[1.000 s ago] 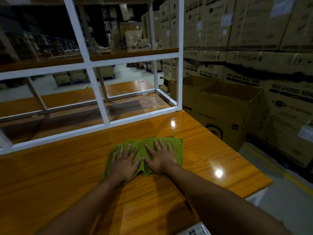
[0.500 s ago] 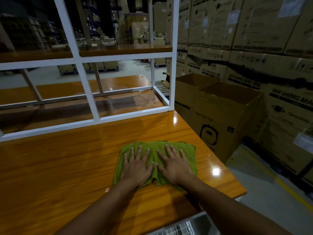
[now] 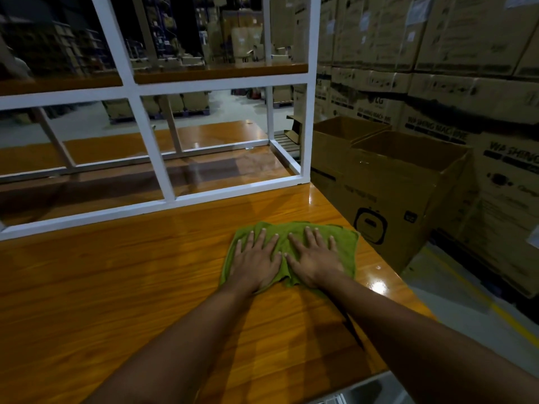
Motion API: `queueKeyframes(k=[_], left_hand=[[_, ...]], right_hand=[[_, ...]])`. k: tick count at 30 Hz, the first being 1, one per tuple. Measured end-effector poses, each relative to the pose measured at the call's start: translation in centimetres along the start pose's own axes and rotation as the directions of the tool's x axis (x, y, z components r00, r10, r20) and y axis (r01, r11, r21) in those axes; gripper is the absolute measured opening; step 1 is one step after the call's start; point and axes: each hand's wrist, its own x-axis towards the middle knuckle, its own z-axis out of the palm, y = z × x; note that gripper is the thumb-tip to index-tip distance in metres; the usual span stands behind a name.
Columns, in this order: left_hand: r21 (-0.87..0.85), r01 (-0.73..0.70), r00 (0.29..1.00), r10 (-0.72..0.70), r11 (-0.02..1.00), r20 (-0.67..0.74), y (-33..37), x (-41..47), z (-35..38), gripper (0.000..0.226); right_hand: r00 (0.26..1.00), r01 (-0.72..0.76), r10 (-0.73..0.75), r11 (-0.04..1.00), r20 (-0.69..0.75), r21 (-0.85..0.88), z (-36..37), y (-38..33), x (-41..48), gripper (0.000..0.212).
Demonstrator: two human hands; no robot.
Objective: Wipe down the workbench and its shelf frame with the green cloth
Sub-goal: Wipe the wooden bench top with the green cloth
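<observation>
One green cloth is lying on the bench near its right edge, below the white shelf frame; left hand and right hand are pressing it flat, fingers spread. Two open boxes are standing beside.

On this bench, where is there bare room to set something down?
Bare top left of the cloth, up to the white frame. Also the strip under the frame. Crowded only where the left hand and right hand press the cloth near the right edge.
</observation>
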Motion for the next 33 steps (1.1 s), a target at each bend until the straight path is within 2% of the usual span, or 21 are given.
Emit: queueKeyframes(k=[5,11,18,24,30,33], left_hand=[[0.012,0.004,1.0,-0.004,1.0,-0.009,-3.1,-1.1,-0.1,0.061],[0.013,0.042,0.999,-0.042,0.999,-0.001,-8.2,-4.3,-0.6,0.064],[0.015,0.089,0.996,-0.089,0.996,0.007,-10.9,-9.6,-0.7,0.064],[0.03,0.131,0.991,-0.132,0.991,0.028,-10.7,-13.7,-1.0,0.067],[0.025,0.13,0.991,-0.13,0.991,0.016,-7.7,-17.7,-0.6,0.09],[0.036,0.127,0.992,-0.128,0.991,0.013,-5.2,-18.3,-0.3,0.092]], right_hand=[[1.0,-0.023,0.023,1.0,0.014,-0.014,0.3,-3.0,0.2,0.069],[1.0,0.028,-0.028,1.0,-0.002,-0.012,0.9,-8.7,-1.5,0.069],[0.998,0.055,-0.055,0.998,0.022,0.001,1.4,-13.4,-4.6,0.068],[0.994,0.108,-0.108,0.994,0.012,0.031,1.6,-14.7,-8.8,0.067],[0.984,0.179,-0.178,0.983,-0.027,0.041,1.7,-12.6,-12.9,0.068],[0.981,0.195,-0.194,0.979,-0.033,0.055,1.6,-10.5,-14.5,0.069]])
